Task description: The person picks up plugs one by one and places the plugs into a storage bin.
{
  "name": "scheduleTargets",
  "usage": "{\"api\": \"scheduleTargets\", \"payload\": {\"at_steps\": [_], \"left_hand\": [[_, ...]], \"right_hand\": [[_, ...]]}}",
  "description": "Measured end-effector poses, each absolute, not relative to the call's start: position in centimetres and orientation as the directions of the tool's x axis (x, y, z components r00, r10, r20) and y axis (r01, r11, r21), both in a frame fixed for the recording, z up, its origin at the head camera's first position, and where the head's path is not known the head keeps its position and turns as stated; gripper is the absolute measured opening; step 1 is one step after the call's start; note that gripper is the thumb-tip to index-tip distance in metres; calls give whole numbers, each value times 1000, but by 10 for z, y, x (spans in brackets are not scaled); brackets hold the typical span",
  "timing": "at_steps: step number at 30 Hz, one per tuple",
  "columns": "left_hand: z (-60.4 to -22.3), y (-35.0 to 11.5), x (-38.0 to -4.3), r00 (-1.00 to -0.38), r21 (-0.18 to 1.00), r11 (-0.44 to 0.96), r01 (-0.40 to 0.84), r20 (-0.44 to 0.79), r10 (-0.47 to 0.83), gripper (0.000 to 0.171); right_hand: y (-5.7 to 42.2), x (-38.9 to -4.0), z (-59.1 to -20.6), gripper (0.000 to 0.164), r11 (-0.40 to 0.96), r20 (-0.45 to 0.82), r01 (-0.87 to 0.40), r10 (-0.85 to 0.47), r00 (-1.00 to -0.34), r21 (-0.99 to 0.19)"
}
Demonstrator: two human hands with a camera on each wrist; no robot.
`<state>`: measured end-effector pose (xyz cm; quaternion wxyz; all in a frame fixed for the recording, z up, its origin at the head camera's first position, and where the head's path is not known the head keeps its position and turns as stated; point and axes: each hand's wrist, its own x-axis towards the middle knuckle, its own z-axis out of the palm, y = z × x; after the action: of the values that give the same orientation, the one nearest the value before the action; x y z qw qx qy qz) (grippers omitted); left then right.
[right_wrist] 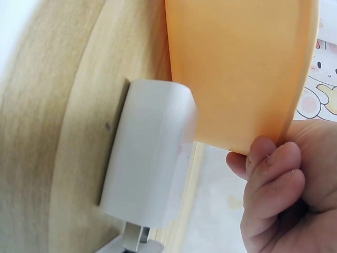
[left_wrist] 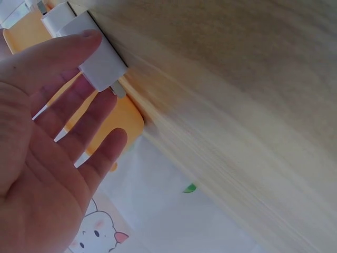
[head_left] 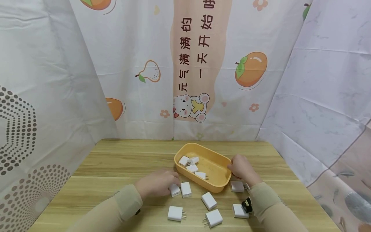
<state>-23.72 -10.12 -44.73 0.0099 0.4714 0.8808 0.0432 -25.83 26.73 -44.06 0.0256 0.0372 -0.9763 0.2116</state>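
Observation:
A white plug-in charger sits on the table in front of the yellow bin. My left hand pinches it; in the left wrist view the thumb lies on the face of this charger, with fingers behind it and its prongs showing. Right beside it stands another white charger. At the bin's right end, my right hand grips the rim, fingers curled on the edge in the right wrist view. Several white chargers lie inside the bin, towards its left and front.
More chargers lie in front of the bin, including one with prongs to the right and two tilted ones. Another charger lies under the right wrist; a charger is partly covered by a black strap. Printed curtains enclose the table.

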Motion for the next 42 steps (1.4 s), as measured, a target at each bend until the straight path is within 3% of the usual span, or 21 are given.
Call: {"api": "scheduleTargets", "payload": {"at_steps": [10,42], "left_hand": [[-446,-98,-237,-549,50,548,835,29,835,41],[-453,-100,-241,-554,87,550,831,44,831,41]], "right_hand": [[267,-258,-440,32,911,65,-75,-53,-996,-405],[267,-257,-439,30,911,72,-80,-55,-996,-405]]}}
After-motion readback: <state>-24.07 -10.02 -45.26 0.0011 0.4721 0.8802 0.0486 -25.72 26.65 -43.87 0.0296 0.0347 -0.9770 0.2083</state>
